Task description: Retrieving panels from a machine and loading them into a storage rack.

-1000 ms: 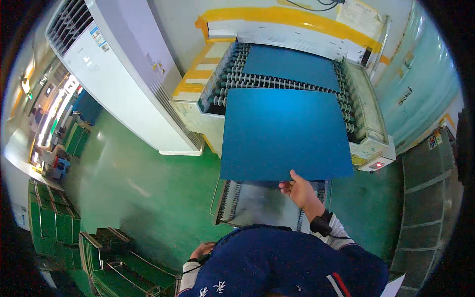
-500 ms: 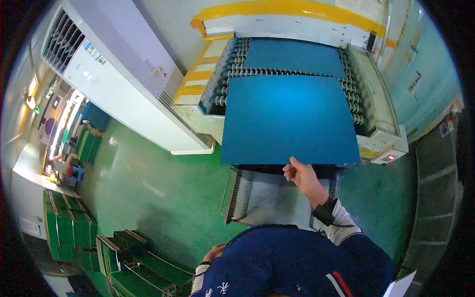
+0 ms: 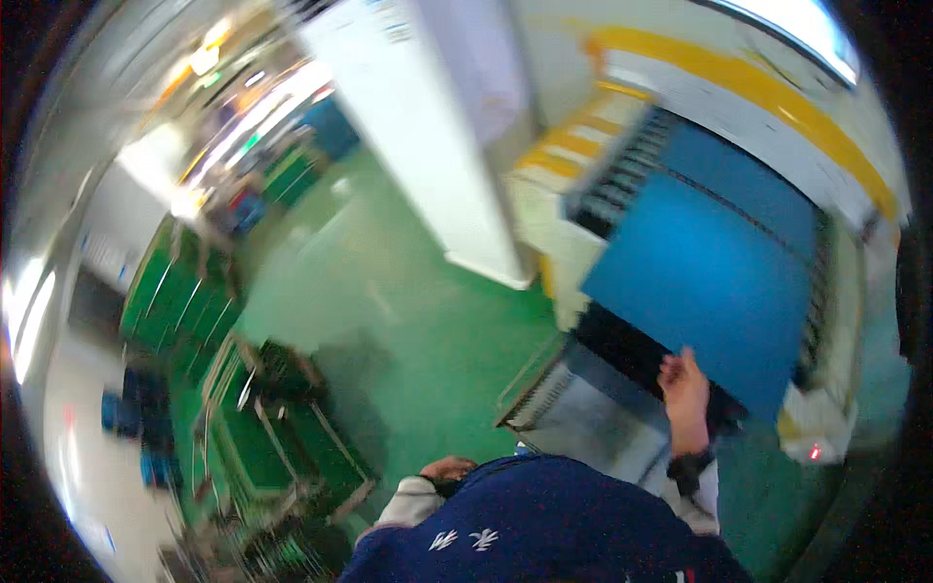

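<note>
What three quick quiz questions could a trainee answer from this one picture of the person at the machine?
1. True or false: the right hand grips the near edge of the blue panel.
2. Which colour is the floor? A red, B green, C white.
3. Where is the left hand?

Key
1. True: its fingers meet the panel's near edge, above the grey rack.
2. B, green.
3. Low against the person's dark blue jacket, away from the panel; whether it holds anything cannot be told.
</note>
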Available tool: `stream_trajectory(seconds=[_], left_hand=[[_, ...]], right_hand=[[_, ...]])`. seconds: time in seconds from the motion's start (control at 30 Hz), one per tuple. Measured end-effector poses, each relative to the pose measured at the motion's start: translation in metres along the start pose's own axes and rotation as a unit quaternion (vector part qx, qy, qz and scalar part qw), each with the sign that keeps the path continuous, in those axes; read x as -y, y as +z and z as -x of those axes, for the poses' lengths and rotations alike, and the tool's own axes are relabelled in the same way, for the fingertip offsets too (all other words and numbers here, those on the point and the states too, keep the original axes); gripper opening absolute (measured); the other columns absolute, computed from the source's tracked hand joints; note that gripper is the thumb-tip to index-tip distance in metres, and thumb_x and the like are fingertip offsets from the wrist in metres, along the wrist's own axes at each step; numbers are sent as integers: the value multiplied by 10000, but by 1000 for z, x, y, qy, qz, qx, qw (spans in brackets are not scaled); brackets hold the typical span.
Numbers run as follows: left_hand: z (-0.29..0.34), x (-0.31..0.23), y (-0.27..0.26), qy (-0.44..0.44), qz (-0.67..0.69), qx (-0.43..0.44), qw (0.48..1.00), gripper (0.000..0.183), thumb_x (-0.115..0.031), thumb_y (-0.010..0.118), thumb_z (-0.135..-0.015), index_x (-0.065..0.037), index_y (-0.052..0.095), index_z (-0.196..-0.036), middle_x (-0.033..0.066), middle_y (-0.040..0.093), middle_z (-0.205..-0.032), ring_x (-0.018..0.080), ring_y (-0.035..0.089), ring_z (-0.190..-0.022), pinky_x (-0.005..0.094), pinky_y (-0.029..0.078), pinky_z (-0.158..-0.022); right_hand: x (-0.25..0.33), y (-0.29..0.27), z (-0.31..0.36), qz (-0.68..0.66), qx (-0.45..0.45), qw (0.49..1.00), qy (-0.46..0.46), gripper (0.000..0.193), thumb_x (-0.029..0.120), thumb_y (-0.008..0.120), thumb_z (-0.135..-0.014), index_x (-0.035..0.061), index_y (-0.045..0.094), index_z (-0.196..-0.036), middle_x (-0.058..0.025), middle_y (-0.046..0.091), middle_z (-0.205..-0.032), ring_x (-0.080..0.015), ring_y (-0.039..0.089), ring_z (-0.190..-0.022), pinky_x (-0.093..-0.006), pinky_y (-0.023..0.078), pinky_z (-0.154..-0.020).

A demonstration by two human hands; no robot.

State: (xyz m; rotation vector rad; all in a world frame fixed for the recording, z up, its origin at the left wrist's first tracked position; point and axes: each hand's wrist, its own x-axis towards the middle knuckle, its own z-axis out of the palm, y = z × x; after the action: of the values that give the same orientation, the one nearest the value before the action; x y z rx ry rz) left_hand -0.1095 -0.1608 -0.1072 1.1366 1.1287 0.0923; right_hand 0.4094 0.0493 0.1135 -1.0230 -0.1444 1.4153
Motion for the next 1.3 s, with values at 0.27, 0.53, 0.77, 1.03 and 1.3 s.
stream_trajectory(seconds=[0.27,0.53,0.77,1.03,1.3], left_hand=[[-11,26,18,-107,59,-37,992,374,-196,579,-814,-151,627,-1182,40,655,-1115,193,590,-931,362,481,-814],[-11,42,24,-95,114,-79,986,369,-246,599,-822,-131,630,-1172,49,655,-1109,189,588,-951,349,474,-834],[13,37,31,107,29,-82,991,309,-191,576,-863,-15,616,-1114,140,633,-1091,251,581,-1002,364,447,-845],[6,35,31,-21,91,-84,992,374,-273,591,-884,-49,600,-1183,42,645,-1035,183,576,-893,344,469,-774],[-9,55,28,-88,84,-92,988,395,-323,599,-895,-55,604,-1185,29,646,-1011,158,571,-838,336,479,-728]], right_hand=[[14,-1,-20,37,57,998,14,315,365,613,-900,55,605,-849,-19,575,-752,-103,526,-670,-239,425,-590],[16,3,-24,38,57,997,21,275,348,591,-915,84,599,-837,8,584,-745,-96,522,-632,-257,417,-572],[17,9,-37,69,33,997,14,323,399,602,-896,88,598,-810,19,538,-690,-92,502,-629,-261,399,-576],[21,8,-35,69,48,996,5,307,399,618,-881,107,598,-788,19,544,-668,-96,502,-592,-259,405,-546],[24,10,-40,60,29,998,2,248,355,635,-865,118,587,-813,21,547,-686,-97,500,-592,-256,414,-547]])
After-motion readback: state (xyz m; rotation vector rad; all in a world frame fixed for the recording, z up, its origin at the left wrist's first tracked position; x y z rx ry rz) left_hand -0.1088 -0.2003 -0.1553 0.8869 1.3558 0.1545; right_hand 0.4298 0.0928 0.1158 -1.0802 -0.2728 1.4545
